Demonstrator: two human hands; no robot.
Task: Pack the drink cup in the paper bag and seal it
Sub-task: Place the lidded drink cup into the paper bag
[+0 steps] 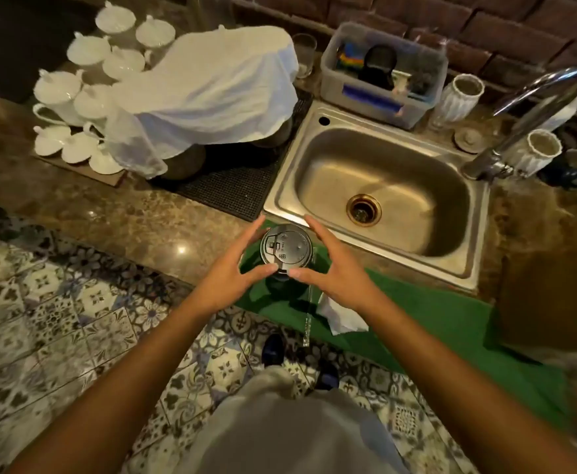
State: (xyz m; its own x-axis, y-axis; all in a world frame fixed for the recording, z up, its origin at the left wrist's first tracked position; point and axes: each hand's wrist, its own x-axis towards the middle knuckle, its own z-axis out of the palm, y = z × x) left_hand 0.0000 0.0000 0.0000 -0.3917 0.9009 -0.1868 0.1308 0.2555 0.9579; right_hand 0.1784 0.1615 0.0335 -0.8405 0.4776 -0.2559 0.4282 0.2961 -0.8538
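Two hands bracket the cup (pixel 286 249) from either side. Left hand (pixel 227 273) and right hand (pixel 335 268) are both spread, fingers extended, thumbs meeting near the lid's front rim; whether the palms touch the cup wall cannot be told. Cup stands upright at the counter's front edge, just in front of the sink (pixel 382 193) rim, on or above a green mat (pixel 434 319) that drapes over the edge toward the floor. Its lid is dark, round, domed plastic with a sip tab and embossed marks.

Open room: bare speckled stone counter (pixel 109 213) to the left of the cup; the sink basin directly behind; patterned tile floor (pixel 58 319) below. A crumpled white paper (pixel 340 318) lies on the mat just under the right wrist. A brown flat surface (pixel 547 295) sits at far right on the counter; what it is cannot be told.

Materials: sink is brushed steel, rectangular with rounded corners, brass-ringed drain; basin holds nothing visible. Chrome faucet (pixel 536 107) arcs at right. Back wall is brick.

Containers: a translucent plastic bin (pixel 382 70) behind the sink holds a dark round item and coloured pieces, indistinct. Two white ribbed vases (pixel 461 97) stand near the faucet. White porcelain cups (pixel 85 97) sit crowded at left, partly under a white cloth (pixel 211 87), on a black mesh mat (pixel 239 179).
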